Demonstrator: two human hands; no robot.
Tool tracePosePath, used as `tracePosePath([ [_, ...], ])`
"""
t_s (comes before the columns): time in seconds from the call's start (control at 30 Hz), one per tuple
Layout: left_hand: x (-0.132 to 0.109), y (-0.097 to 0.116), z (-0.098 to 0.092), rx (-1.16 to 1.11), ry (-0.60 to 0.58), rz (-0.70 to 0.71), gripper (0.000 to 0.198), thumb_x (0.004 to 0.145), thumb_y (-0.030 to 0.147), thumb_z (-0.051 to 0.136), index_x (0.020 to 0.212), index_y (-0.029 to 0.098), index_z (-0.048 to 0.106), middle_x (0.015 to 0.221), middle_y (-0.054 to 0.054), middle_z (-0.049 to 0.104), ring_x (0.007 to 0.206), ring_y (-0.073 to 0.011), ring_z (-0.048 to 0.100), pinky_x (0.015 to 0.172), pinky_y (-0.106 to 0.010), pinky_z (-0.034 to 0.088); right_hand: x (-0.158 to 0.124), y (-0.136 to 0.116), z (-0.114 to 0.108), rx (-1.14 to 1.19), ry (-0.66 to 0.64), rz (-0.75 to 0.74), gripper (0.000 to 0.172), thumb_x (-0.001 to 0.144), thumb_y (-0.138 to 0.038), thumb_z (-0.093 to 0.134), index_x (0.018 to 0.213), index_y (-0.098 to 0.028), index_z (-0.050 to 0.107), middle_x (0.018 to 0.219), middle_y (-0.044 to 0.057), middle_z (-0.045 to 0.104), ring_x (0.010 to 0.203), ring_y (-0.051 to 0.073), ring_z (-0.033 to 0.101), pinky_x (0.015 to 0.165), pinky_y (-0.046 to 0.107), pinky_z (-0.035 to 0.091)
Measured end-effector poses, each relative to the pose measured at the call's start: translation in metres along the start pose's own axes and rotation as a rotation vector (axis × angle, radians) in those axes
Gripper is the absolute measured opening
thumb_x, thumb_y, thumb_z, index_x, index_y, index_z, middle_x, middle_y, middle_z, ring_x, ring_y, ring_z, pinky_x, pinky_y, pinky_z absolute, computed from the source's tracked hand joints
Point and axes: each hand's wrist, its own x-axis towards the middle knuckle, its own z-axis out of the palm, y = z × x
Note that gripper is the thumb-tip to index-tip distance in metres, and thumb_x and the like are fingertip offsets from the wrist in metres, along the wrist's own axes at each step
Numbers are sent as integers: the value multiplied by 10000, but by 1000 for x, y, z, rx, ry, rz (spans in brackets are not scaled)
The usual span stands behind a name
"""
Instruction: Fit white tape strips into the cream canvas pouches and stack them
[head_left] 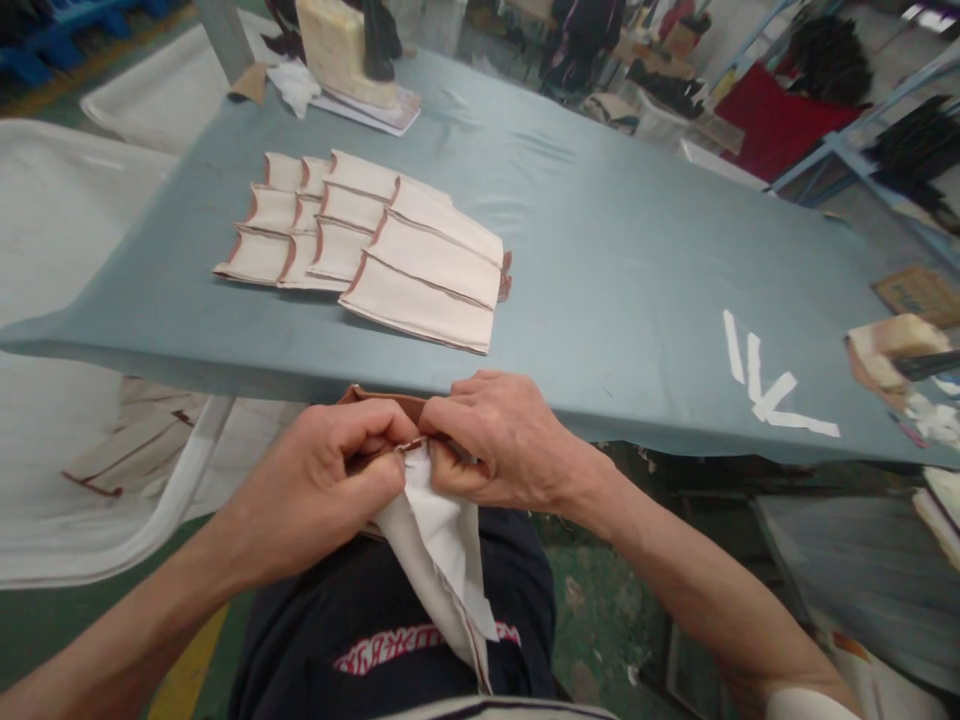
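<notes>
My left hand (330, 470) and my right hand (502, 440) meet just off the near edge of the table. Both are closed, pinching the brown-trimmed edge of a cream fabric piece (435, 535). Its white inner side shows as it hangs down over my dark clothing, and a brown strip (397, 402) of it shows behind my fingers. The exact grip is partly hidden by the fingers. Beyond my hands, overlapping rows of similar cream fabric pieces (427, 270) with brown edges lie on the table.
A blue-green cover (600, 280) lies over the table. Several white strips (757, 375) rest at its right, near a yellowish sponge-like block (892, 345). Another such block (349, 45) stands at the far left on papers. White bins (75, 220) stand left, one holding more cream pieces (139, 435).
</notes>
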Motion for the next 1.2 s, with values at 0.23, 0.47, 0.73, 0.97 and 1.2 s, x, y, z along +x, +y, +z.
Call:
tracePosePath([
  [0.23,1,-9,-8,-132,-152,-172,225,870,389,690,873,200,813,712,19,691,621,-141,556,542,-192,409,-7,11,-2,498,4,61,148,944,-271,583,846,-219,681,769,-16,678,710,145,575,723,282,414],
  [0.47,0,-5,-7,-53,-136,-119,191,905,381,662,892,219,762,669,49,687,584,-129,534,519,-193,380,-3,8,-6,495,-38,81,229,936,-409,605,788,-235,609,702,-42,568,674,146,503,724,314,367],
  [0.73,-2,9,-2,125,-21,74,135,955,272,620,890,235,733,737,79,762,602,-117,680,548,-179,473,0,2,-8,410,-63,124,177,888,-360,602,757,-245,576,659,-59,494,634,135,455,691,321,340],
  [0.97,-6,2,1,348,72,295,110,1013,195,604,1019,258,694,858,85,825,684,-120,791,599,-175,531,2,0,-9,377,-41,144,151,881,-350,607,776,-245,580,641,-57,499,610,132,432,654,325,313],
  [1.2,-7,-8,5,587,153,650,268,1042,53,542,1139,287,628,868,60,817,701,-163,812,673,-260,591,4,-4,-15,632,-154,241,109,826,-323,612,776,-229,588,653,-75,455,648,115,429,655,287,323],
])
